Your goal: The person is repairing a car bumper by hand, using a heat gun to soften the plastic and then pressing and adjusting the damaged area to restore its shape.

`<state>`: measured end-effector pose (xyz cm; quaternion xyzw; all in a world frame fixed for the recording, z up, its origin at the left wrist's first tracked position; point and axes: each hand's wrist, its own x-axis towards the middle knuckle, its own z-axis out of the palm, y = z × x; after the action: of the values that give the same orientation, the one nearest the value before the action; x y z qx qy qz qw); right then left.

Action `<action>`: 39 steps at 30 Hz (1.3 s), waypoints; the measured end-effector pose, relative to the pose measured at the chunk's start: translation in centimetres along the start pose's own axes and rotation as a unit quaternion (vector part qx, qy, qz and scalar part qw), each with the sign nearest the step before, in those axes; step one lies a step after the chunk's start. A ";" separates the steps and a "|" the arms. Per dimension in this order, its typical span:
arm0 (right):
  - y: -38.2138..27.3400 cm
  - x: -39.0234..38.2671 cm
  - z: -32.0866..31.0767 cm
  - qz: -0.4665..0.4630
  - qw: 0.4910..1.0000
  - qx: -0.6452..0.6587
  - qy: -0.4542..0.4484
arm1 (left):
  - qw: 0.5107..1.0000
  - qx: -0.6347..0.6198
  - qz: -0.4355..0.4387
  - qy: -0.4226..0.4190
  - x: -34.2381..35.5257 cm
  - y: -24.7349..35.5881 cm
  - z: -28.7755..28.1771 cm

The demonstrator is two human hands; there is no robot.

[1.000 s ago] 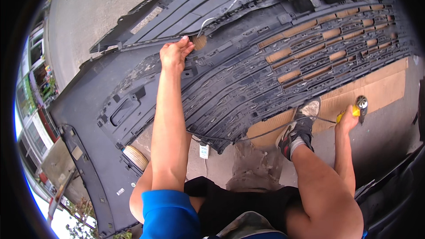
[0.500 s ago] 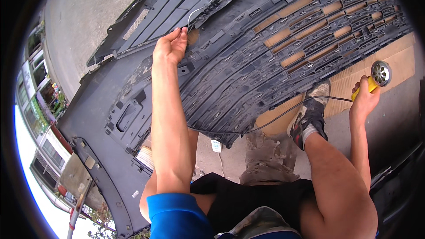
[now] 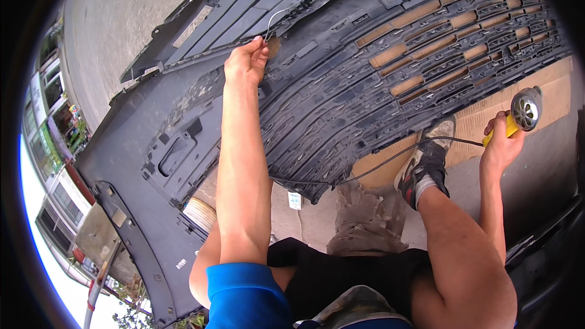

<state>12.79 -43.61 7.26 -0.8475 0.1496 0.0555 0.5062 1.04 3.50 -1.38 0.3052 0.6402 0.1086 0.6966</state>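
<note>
My left hand (image 3: pixel 247 61) pinches at a thin pale wire (image 3: pixel 289 7) where it meets the lower edge of the slatted dark panel (image 3: pixel 228 9); the fingertip contact is small. My right hand (image 3: pixel 503 143), lower right, grips a yellow-handled tool (image 3: pixel 506 129) with a round, vented metal head (image 3: pixel 524 109) turned upward. A black cord (image 3: pixel 381 167) runs from the tool leftward past my shoe. Under and around my left arm lies a large dark grey moulded plastic part (image 3: pixel 341 106) with rows of rectangular openings, cardboard showing through them.
My shoe (image 3: pixel 420 170) rests by the part's lower edge on cardboard (image 3: pixel 536 79). A pale coil (image 3: pixel 198 213) and a small white box (image 3: pixel 295 200) lie near my legs. A curved dark strip (image 3: pixel 131 244) is at left; a building front (image 3: pixel 61 158) stands beyond, with concrete ground (image 3: pixel 134 6).
My right hand has raised the tool up and rightward, its vented head now facing up. My left hand stays at the wire, shifting slightly. The whole view has shifted a little.
</note>
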 end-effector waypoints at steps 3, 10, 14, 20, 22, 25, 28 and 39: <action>0.4 -0.1 0.0 0.002 1.000 0.002 -0.007 | 0.998 -0.039 0.026 0.041 0.5 -0.3 0.4; 0.8 -0.3 -0.2 -0.007 1.000 0.006 -0.006 | 0.988 -0.004 0.116 0.100 -1.0 -1.6 2.4; 1.1 -0.5 -0.2 -0.013 1.000 0.009 -0.010 | 0.984 -0.002 0.144 0.104 -1.4 -1.9 2.7; 0.2 -0.7 -0.1 -0.014 1.000 0.006 -0.025 | 0.979 0.002 0.151 0.139 -1.1 -2.2 3.0; 0.0 -0.8 0.1 -0.019 0.999 0.010 -0.027 | 0.978 0.004 0.152 0.144 -1.0 -2.2 3.1; 0.6 -0.8 -0.1 -0.028 0.999 0.005 -0.035 | 0.979 0.006 0.164 0.122 -0.9 -2.3 2.6; 0.6 -1.1 -0.1 -0.034 0.999 0.000 -0.035 | 0.979 -0.004 0.170 0.110 -1.1 -2.5 2.7; 0.1 -1.1 0.1 -0.044 0.998 -0.002 -0.042 | 0.991 -0.022 0.126 0.035 -1.8 -1.8 1.8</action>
<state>11.73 -43.31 7.38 -0.8513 0.0909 0.0688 0.5122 2.06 0.63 -0.93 0.3635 0.6185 0.2204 0.6609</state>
